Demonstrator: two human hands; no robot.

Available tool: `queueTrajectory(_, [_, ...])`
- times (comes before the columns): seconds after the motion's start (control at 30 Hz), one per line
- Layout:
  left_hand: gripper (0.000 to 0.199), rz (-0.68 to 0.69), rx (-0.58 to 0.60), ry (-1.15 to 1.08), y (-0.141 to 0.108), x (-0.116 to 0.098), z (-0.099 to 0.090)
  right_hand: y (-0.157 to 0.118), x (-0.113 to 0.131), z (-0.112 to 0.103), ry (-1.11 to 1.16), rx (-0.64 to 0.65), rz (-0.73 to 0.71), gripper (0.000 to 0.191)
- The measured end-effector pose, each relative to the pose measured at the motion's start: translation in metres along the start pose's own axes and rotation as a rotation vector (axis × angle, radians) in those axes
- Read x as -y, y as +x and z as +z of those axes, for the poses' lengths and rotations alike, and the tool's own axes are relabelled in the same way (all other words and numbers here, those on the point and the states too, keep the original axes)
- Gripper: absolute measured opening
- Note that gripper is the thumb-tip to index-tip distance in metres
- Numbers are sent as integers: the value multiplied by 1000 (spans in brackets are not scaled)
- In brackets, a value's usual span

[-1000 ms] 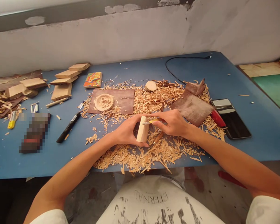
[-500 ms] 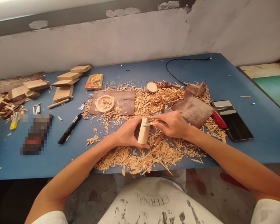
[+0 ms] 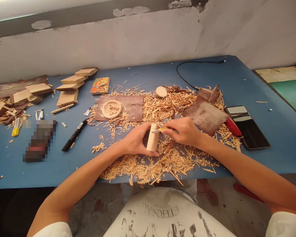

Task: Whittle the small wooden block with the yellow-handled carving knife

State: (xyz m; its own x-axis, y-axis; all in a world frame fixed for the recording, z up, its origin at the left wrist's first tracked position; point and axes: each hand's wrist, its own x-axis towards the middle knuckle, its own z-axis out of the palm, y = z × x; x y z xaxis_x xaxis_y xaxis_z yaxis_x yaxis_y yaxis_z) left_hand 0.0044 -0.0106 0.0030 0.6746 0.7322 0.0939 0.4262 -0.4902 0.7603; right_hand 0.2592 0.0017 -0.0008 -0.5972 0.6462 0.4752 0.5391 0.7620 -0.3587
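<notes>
My left hand (image 3: 137, 140) is closed around a pale wooden block (image 3: 152, 140), gripping it by its two ends, thumb at the near one. The block stands tilted above the shavings. In my right hand (image 3: 184, 131) is a yellow utility knife (image 3: 164, 129), its blade lying across the upper part of the block's face. Below the hands, wood shavings (image 3: 148, 168) cover the table's front edge. A brown-handled tool (image 3: 168, 148) lies partly hidden among them, just under my right hand.
Brown sandpaper (image 3: 135, 112) bears a round carved wooden piece (image 3: 111, 109). To the right are a phone (image 3: 249, 128), a red-handled object (image 3: 234, 127) and a black cable (image 3: 179, 70). On the left lie a black marker (image 3: 74, 135), another yellow cutter (image 3: 16, 127) and several wood blocks (image 3: 67, 98).
The knife blade now rests flatter across the block, and more of it shows. The block's tilt has shifted slightly; my left hand keeps its grip.
</notes>
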Motion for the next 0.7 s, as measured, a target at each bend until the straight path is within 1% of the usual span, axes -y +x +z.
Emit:
queueTrajectory(0.23, [85,38,-2,-12,0,1,0,0,-9,-3,-44,-9,7,46])
queueTrajectory(0.4, [91,25,-7,17,1,1,0,1,-15,-8,-126,-48,-34,49])
queueTrajectory(0.53, [91,10,4,13,2,1,0,2,-16,-11,-165,-28,-15,52])
queueTrajectory(0.7, [91,14,3,12,2,2,-1,2,-16,-9,-132,-29,-8,52])
